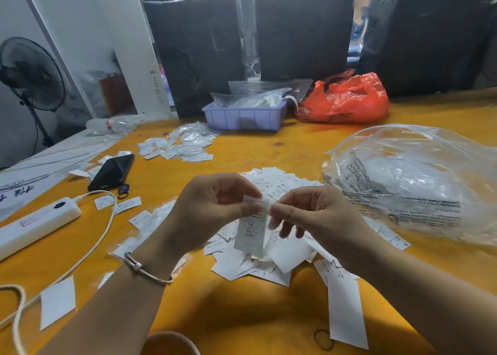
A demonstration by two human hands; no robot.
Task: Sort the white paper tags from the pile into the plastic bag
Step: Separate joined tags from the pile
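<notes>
On the yellow desk (269, 314): clear bag (419, 182) lying at right, mouth not discernible, well apart from the pile (258, 263) of white tags at centre. Above the pile, left hand (212, 206) and right hand (309, 215), each pinching the top of one printed tag (251, 231), hanging lengthwise between thumb and fingers. Best to peel off a single tag with a light pinch, check the print, then carry it to the bag.
</notes>
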